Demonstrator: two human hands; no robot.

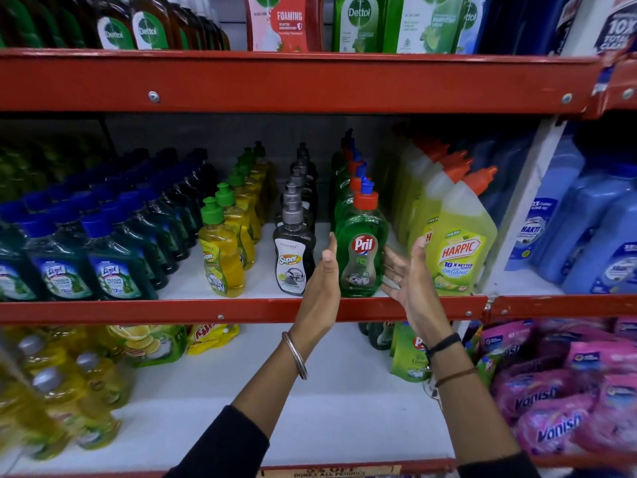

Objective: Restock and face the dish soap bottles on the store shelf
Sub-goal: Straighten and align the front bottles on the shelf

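A green Pril dish soap bottle [362, 246] with a red cap stands upright at the front edge of the middle shelf [241, 310], heading a row of like bottles running back. My left hand [325, 270] is flat and open against the bottle's left side. My right hand [410, 270] is open just right of it, fingers spread, palm toward the bottle. Neither hand grips it. To the left stand a row of grey Super bottles [293, 257] and a row of yellow Super bottles [222, 257].
Yellow-green Harpic bottles [458, 250] crowd the right hand's far side. Dark green Lizol bottles [113, 263] fill the shelf's left. Blue bottles [593, 229] stand beyond a white upright. The lower shelf holds yellow bottles [62, 391], green pouches [410, 353] and pink Vanish packs [558, 401].
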